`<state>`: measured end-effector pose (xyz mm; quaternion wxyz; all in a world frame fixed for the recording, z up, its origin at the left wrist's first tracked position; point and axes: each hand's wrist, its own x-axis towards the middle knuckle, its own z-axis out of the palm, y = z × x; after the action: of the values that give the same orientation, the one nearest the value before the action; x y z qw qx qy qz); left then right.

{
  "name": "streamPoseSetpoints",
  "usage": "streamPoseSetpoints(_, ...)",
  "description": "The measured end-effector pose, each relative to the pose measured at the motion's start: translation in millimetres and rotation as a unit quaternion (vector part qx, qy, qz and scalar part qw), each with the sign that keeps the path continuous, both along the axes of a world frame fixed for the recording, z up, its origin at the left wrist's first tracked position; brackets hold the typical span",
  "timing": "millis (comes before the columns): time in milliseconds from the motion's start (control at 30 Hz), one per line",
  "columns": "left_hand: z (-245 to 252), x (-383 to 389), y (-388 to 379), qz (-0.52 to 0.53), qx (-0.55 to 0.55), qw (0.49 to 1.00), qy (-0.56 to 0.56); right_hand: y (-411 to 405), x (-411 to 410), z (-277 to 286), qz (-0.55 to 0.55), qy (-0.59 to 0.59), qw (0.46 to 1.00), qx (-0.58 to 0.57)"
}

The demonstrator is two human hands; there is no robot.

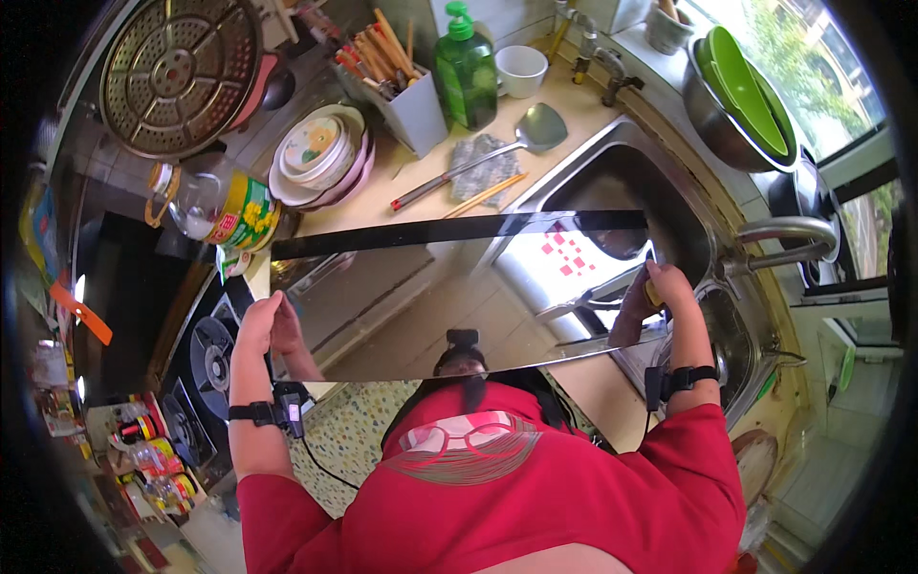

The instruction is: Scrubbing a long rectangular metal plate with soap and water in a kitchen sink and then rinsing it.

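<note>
A long, glossy, mirror-like panel [401, 308] with a black strip along its far edge spans the space in front of my body, above the counter edge and partly over the sink. My left hand [257, 324] grips its left end, thumb at the edge. At the other end my right hand [668, 283] holds the right edge. A small yellowish piece [653, 294], perhaps a sponge, shows between that hand and the panel; its full shape is hidden. Reflections of both hands, the window and the cabinets appear in the surface.
A steel sink [624, 172] with a faucet [789, 233] lies right. Behind the panel are a spatula [541, 128], chopsticks [488, 195], stacked bowls [315, 154], an oil bottle [229, 208] and a green pump bottle [466, 79]. A gas stove [215, 355] stands left.
</note>
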<state>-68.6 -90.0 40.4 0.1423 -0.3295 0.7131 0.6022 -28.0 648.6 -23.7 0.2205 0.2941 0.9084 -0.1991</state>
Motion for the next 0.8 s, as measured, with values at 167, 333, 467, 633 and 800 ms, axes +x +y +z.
streamPoseSetpoints(167,-23.3,12.2,7.9,-0.06,-0.106,0.992,0.016,-2.2,-6.4,17.8,-0.048,0.059,0.997,0.031)
streamPoseSetpoints(333,-26.0,5.3,24.8,-0.096,-0.159,0.983,0.002,-5.4,-9.4,19.0,-0.047,0.064,0.994,0.07)
streamPoseSetpoints(467,-37.9,4.7,25.5,-0.106,-0.146,0.983,0.04,-2.8,-7.3,19.4,-0.072,0.078,0.994,0.025)
streamPoseSetpoints(633,-52.9,9.1,31.5,-0.039,-0.138,0.988,0.054,-8.4,-4.4,19.8,-0.063,0.063,0.994,0.069)
streamPoseSetpoints(800,-50.8,8.8,52.5,-0.012,-0.178,0.982,0.059,-8.2,0.5,17.1,-0.077,0.063,0.992,0.078)
